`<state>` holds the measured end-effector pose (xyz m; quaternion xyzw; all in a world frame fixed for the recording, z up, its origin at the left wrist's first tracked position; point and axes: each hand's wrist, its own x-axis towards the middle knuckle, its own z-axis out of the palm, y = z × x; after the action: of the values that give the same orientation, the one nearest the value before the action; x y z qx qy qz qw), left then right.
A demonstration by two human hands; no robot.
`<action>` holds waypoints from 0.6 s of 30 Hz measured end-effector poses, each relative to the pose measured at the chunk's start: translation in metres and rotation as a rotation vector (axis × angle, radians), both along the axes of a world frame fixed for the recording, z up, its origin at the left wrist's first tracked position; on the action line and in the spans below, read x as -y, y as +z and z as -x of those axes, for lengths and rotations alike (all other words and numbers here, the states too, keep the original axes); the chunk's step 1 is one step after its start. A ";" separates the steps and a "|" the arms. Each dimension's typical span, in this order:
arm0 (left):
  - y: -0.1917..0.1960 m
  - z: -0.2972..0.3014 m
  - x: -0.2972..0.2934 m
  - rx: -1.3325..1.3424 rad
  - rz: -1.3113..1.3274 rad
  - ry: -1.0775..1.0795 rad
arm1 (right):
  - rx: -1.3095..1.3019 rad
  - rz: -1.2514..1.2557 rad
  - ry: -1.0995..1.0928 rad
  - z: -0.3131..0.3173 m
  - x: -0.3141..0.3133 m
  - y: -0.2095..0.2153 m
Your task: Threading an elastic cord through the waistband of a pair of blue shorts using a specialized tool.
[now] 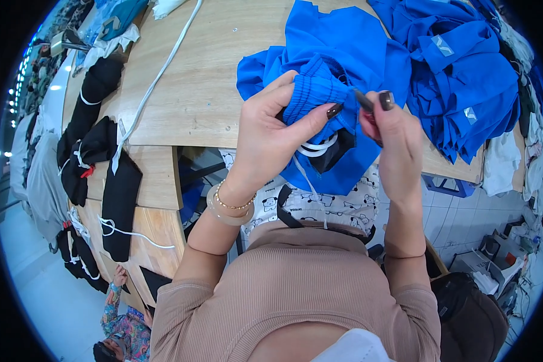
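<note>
My left hand (pixel 266 130) is closed on the gathered elastic waistband (pixel 315 87) of a bright blue garment (pixel 338 39), thumb on top. The rest of the cloth spreads over the table edge and hangs toward my lap. In my right hand (pixel 397 142) is a small pair of thread snips (pixel 363 101), with a dark blade and a reddish handle partly covered by my fingers. Its tip is close to the right end of the waistband, where loose threads show. Whether it touches the cloth, I cannot tell. White cord loops (pixel 320 146) hang just below the waistband.
A pile of blue garments (pixel 458 72) lies at the right of the wooden table (pixel 211 66). Black rolled pieces (pixel 122 211) with white cords lie at the left. A long white cord (pixel 157 81) crosses the tabletop. Another person (pixel 127 329) is at the lower left.
</note>
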<state>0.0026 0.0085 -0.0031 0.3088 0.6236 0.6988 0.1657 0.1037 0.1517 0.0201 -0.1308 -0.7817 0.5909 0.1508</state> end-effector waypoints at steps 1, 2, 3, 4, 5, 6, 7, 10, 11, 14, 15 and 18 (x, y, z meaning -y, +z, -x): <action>-0.002 0.000 0.000 -0.009 0.018 -0.010 | -0.019 0.018 -0.027 0.000 -0.001 0.007; -0.001 -0.001 0.000 -0.008 0.018 -0.009 | -0.038 0.037 -0.055 0.000 -0.002 0.011; 0.000 -0.003 0.000 0.051 0.004 -0.017 | -0.138 0.069 -0.116 0.003 0.000 0.007; 0.001 -0.004 0.000 0.111 -0.011 -0.025 | -0.138 0.067 -0.118 0.003 -0.002 0.010; 0.001 -0.004 -0.001 0.111 -0.012 -0.027 | -0.137 0.026 -0.136 0.003 -0.004 0.014; 0.002 -0.003 0.000 0.132 0.010 -0.045 | -0.137 -0.013 -0.150 0.003 -0.007 0.016; 0.003 -0.003 0.002 0.152 0.031 -0.063 | -0.141 -0.048 -0.101 0.001 -0.014 0.014; 0.003 0.000 0.005 0.156 0.064 -0.084 | -0.081 -0.299 -0.125 0.000 -0.010 0.019; 0.002 0.002 0.006 0.157 0.065 -0.081 | -0.091 -0.267 -0.158 0.002 -0.010 0.015; 0.000 0.006 0.005 0.024 0.037 -0.134 | -0.079 0.053 -0.089 0.010 -0.015 0.011; -0.002 0.008 0.004 -0.070 0.029 -0.106 | -0.037 0.193 -0.030 0.015 -0.019 0.006; 0.000 0.008 0.002 -0.157 0.033 -0.073 | 0.109 0.495 0.148 0.024 -0.019 0.001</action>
<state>-0.0057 0.0063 -0.0030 0.3827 0.6344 0.6554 0.1468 0.0801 0.1705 0.0213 -0.1376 -0.6276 0.7657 0.0284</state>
